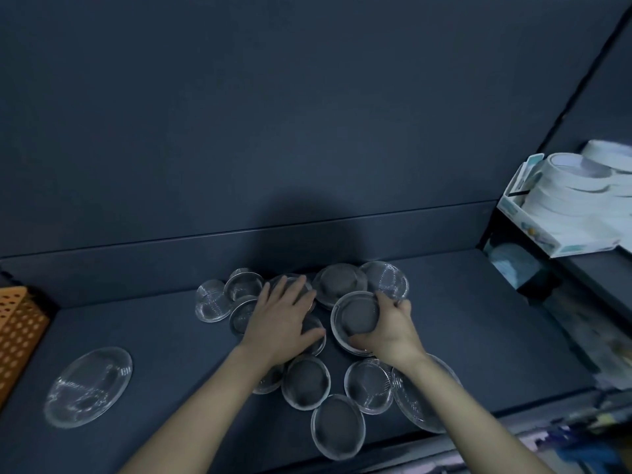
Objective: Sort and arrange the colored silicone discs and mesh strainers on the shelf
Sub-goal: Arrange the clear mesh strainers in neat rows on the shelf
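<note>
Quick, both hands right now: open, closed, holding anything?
Left hand: open, fingers spread flat on the strainer pile.
Right hand: closed, fingers curled round the rim of one mesh strainer.

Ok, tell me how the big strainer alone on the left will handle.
The big strainer is probably light: it looks like thin see-through mesh. It lies flat with a wide rim, so it should slide rather than roll. The mesh may dent if squeezed.
</note>
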The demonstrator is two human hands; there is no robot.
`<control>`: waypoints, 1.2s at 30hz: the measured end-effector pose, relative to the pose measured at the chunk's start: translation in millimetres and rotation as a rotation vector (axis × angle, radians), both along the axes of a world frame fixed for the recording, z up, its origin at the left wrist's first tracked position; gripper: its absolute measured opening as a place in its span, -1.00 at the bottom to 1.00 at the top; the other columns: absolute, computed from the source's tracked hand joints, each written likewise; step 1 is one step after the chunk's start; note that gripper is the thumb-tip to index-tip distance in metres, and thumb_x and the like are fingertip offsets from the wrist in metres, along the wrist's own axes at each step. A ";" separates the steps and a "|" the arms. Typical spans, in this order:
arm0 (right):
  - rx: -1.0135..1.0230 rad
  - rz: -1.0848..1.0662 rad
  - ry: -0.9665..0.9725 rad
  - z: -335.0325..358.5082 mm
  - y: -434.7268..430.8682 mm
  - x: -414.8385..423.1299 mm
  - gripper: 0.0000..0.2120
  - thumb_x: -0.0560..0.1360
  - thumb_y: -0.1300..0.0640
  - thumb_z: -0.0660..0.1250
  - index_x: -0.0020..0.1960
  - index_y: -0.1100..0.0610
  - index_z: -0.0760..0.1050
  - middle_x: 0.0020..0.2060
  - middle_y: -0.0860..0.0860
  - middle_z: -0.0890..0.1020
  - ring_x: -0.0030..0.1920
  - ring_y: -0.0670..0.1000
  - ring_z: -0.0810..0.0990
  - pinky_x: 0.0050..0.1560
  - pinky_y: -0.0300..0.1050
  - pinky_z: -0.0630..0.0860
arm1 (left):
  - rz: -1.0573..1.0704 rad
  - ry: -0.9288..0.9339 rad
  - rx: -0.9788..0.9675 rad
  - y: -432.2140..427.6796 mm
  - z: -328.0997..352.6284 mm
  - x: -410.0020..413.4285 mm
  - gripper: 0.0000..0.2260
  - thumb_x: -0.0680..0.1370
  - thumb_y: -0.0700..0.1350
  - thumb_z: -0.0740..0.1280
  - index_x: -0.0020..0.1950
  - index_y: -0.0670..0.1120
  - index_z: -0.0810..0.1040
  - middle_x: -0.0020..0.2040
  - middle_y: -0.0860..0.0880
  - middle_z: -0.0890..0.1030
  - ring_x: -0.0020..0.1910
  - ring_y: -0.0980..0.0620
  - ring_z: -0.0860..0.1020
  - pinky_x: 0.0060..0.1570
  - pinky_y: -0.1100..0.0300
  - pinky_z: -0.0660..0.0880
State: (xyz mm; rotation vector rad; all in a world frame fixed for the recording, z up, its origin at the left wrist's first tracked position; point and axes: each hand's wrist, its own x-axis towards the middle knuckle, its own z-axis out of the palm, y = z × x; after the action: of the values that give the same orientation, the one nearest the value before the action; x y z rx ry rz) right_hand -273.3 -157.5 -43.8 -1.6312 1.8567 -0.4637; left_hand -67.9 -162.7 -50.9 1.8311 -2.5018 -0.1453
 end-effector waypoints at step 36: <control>0.128 -0.090 -1.033 44.3 42.7 180.9 -0.44 0.26 0.21 0.55 0.21 0.26 0.46 -0.01 0.14 0.68 0.01 0.11 0.66 0.09 0.03 0.56 | 0.424 1.371 0.065 92.5 38.3 135.9 -0.64 0.50 -0.40 0.20 0.10 -0.02 0.59 0.06 -0.01 0.66 0.06 0.13 0.60 0.10 0.24 0.51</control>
State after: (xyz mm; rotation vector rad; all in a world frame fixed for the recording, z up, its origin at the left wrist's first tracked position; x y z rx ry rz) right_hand -92.4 -114.7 0.5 -0.9096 1.1248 -0.9717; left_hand 68.0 -70.2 -12.6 1.3761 -1.1523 -1.0254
